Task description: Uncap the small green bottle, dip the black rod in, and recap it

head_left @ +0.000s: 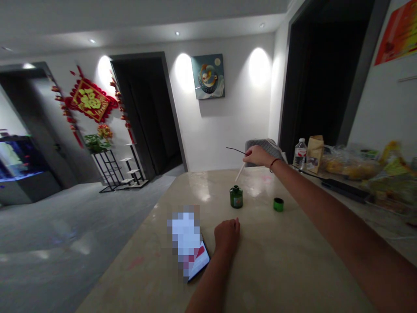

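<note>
My right hand (259, 155) is raised over the far part of the beige table (286, 261), pinching a thin white stick (240, 172) that slants down toward a small green bottle (236, 197). The bottle stands open on the table, and its green cap (278, 204) lies to its right. My left hand (227, 234) rests on the table as a loose fist, nearer to me than the bottle, with nothing visible in it. A phone (195, 256) lies just left of that hand.
Along the right side of the table lie a water bottle (300, 153), a brown paper bag (314, 153), plastic bags with food (358, 163) and a dark flat bar (339, 186). A grey chair back (265, 148) stands at the far end. Open floor and a plant stand (110, 167) are to the left.
</note>
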Demonstrator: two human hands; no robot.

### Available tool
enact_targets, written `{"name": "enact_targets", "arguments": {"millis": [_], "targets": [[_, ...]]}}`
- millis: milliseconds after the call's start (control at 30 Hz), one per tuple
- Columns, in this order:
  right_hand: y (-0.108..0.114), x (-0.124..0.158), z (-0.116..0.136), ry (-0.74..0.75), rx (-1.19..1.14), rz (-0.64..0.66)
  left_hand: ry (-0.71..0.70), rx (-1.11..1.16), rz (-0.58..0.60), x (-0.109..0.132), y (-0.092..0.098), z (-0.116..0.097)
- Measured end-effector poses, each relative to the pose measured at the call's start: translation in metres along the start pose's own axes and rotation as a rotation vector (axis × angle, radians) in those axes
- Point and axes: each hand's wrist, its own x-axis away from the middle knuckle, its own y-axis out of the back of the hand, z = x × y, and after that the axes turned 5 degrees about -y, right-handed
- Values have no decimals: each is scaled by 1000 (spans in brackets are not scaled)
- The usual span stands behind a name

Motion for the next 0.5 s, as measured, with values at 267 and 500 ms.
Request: {"name": "enact_targets", "arguments": {"millis": [267, 500], "targets": [[-24, 36, -46, -45, -54, 478, -6, -3, -13, 1, 1, 0], [-80, 62, -66, -265, -35, 415, 0, -11, 7, 1, 3, 0]]}}
